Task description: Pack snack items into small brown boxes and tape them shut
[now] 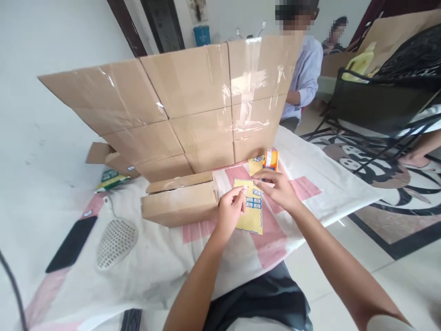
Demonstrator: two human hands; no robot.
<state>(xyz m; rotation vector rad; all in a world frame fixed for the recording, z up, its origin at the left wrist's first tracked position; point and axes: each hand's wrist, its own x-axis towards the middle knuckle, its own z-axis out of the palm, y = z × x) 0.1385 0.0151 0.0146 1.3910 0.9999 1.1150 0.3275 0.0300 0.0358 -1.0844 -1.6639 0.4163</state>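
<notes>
A yellow sheet of paper with a hand-drawn blue border lies on the tablecloth. Several small blue-edged labels sit on its upper part. Over the sheet's left side is my left hand, its fingers closed in a pinch; a small pale bit shows at the fingertips, too small to name. My right hand hovers above the sheet's top right corner, thumb and forefinger nearly together, and what they hold, if anything, cannot be made out. Just beyond it stands an orange and blue packet, next to a second yellow piece.
A tall cardboard panel stands across the table's back. Left of my hands lies a cardboard box. Farther left are a white perforated object and a dark flat phone-like slab. A person is behind the panel.
</notes>
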